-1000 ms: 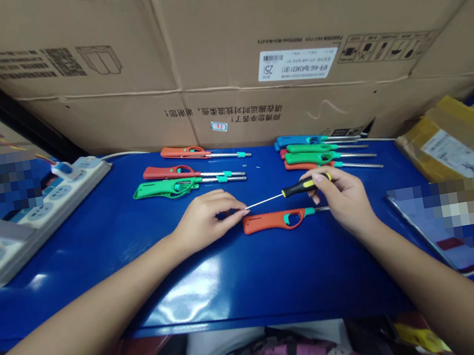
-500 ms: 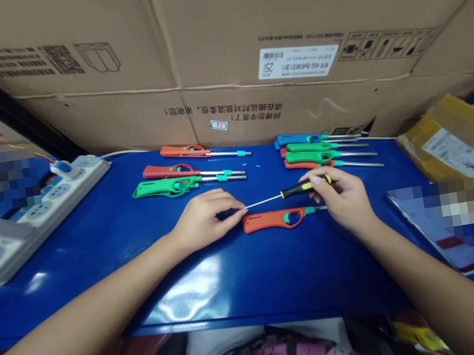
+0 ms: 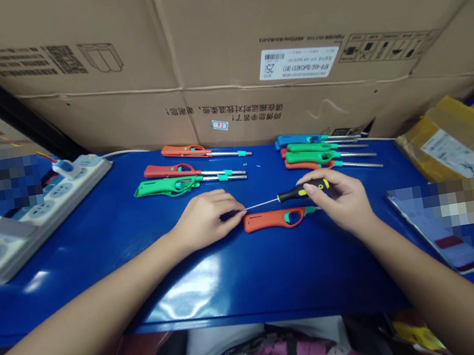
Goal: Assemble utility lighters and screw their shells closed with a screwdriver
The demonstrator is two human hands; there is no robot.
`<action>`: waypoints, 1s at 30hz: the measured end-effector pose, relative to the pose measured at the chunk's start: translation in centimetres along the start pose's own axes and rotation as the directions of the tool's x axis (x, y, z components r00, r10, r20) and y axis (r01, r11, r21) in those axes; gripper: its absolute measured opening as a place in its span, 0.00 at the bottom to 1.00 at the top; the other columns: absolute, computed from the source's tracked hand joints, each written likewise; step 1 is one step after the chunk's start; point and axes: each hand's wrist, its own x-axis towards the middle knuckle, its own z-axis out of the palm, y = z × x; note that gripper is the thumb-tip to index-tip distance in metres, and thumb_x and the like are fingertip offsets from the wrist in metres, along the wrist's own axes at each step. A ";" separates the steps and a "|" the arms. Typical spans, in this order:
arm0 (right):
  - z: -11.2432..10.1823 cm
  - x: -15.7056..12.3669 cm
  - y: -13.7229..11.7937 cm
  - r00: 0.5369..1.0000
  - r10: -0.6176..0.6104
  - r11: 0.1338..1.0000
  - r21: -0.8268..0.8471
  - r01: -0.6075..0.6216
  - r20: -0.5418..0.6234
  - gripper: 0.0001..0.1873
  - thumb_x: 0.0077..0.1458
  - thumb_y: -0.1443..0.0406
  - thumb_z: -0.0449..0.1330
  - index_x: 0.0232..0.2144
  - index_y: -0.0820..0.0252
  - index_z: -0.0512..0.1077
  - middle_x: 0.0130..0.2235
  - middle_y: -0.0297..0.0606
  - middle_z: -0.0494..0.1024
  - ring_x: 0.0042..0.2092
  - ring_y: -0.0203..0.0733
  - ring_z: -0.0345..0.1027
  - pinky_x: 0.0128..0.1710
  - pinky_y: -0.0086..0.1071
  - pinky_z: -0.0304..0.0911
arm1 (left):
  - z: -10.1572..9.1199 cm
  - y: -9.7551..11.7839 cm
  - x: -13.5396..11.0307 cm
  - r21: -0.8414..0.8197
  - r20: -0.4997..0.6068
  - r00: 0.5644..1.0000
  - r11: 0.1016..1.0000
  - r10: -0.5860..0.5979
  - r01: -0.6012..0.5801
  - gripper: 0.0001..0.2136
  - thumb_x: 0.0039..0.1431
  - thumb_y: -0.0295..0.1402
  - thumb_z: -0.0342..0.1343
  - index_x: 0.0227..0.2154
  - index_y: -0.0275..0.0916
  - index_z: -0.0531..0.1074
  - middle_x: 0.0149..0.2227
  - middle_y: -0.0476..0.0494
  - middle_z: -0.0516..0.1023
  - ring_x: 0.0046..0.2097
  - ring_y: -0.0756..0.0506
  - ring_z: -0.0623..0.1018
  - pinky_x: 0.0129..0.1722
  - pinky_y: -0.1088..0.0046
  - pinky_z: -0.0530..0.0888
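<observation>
As the right hand (image 3: pixel 349 199) grips a screwdriver (image 3: pixel 296 193) by its handle, the left hand (image 3: pixel 208 221) pinches its tip above a blue table (image 3: pixel 254 286); an orange lighter (image 3: pixel 266 221) lies just beside it, midway between the front and back edges, with more lighters (image 3: pixel 155 188) near the back edge and a phone (image 3: pixel 452 251) toward the right

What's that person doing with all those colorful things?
The person's right hand holds a screwdriver. The left hand's fingers are at its tip; anything pinched there is too small to make out. An orange lighter lies on the blue table, nearer the person, and more lighters lie farther back in two groups.
</observation>
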 end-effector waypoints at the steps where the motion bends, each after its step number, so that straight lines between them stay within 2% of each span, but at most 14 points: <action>1: 0.0 0.1 -0.3 0.999 -0.038 0.999 -0.006 0.038 0.012 0.05 0.58 0.62 0.63 0.36 0.56 0.78 0.35 0.36 0.83 0.34 0.41 0.76 0.35 0.34 0.70 | -0.1 0.0 0.0 0.034 0.006 1.000 0.999 0.015 -0.015 0.09 0.69 0.32 0.55 0.39 0.37 0.80 0.37 0.43 0.83 0.39 0.47 0.81 0.41 0.71 0.75; 6: -0.2 0.6 -3.1 0.971 -0.216 0.975 -0.033 0.220 0.099 0.05 0.58 0.67 0.65 0.39 0.55 0.77 0.36 0.34 0.82 0.36 0.39 0.74 0.39 0.33 0.70 | -0.5 0.2 -0.1 0.219 0.043 0.995 0.971 0.091 -0.098 0.11 0.71 0.33 0.52 0.40 0.38 0.80 0.36 0.44 0.82 0.37 0.47 0.80 0.38 0.71 0.73; 12: 0.2 1.1 -6.2 0.927 -0.309 0.947 -0.025 0.322 0.213 0.08 0.60 0.67 0.65 0.43 0.56 0.76 0.39 0.37 0.79 0.40 0.39 0.72 0.45 0.36 0.68 | -0.8 0.7 -0.2 0.229 0.083 0.990 0.965 0.114 -0.130 0.11 0.70 0.34 0.53 0.40 0.38 0.80 0.35 0.45 0.82 0.35 0.47 0.79 0.35 0.71 0.72; 15: 0.6 1.2 -7.2 0.897 -0.338 0.935 -0.008 0.355 0.285 0.09 0.63 0.65 0.63 0.46 0.57 0.74 0.42 0.39 0.75 0.45 0.41 0.70 0.49 0.36 0.67 | -0.8 0.9 -0.2 0.176 0.084 0.989 0.975 0.125 -0.138 0.11 0.70 0.34 0.53 0.41 0.37 0.80 0.37 0.45 0.83 0.37 0.46 0.79 0.37 0.70 0.72; 18: 0.8 1.1 -8.2 0.856 -0.368 0.924 0.041 0.380 0.364 0.10 0.64 0.65 0.61 0.48 0.57 0.72 0.45 0.40 0.73 0.49 0.42 0.69 0.52 0.36 0.67 | -0.6 1.1 -0.3 0.043 0.061 0.994 0.995 0.091 -0.093 0.09 0.70 0.34 0.55 0.42 0.38 0.80 0.39 0.45 0.83 0.40 0.46 0.80 0.40 0.71 0.73; 22: 1.0 1.0 -8.8 0.818 -0.343 0.938 0.124 0.323 0.463 0.09 0.66 0.66 0.59 0.49 0.56 0.69 0.45 0.38 0.76 0.47 0.38 0.72 0.49 0.31 0.67 | 0.1 1.3 -0.4 -0.148 0.014 1.000 0.989 0.028 -0.026 0.07 0.67 0.34 0.59 0.40 0.40 0.81 0.39 0.45 0.81 0.42 0.46 0.78 0.42 0.71 0.73; 26: 1.2 0.8 -8.1 0.863 -0.300 0.954 0.139 0.266 0.407 0.07 0.66 0.65 0.59 0.47 0.56 0.71 0.43 0.35 0.78 0.43 0.36 0.73 0.45 0.28 0.69 | 0.9 1.6 -0.3 -0.236 -0.015 1.000 0.972 -0.011 0.007 0.07 0.65 0.36 0.61 0.42 0.41 0.81 0.42 0.44 0.79 0.45 0.45 0.77 0.46 0.69 0.74; 30: 1.6 0.4 -6.8 0.947 -0.214 0.962 0.222 0.161 0.239 0.06 0.67 0.65 0.58 0.46 0.53 0.72 0.40 0.34 0.79 0.41 0.36 0.75 0.41 0.30 0.70 | 0.8 1.5 -0.2 -0.154 0.062 0.997 0.987 -0.039 0.048 0.25 0.58 0.47 0.67 0.55 0.39 0.75 0.49 0.39 0.78 0.50 0.40 0.76 0.51 0.62 0.74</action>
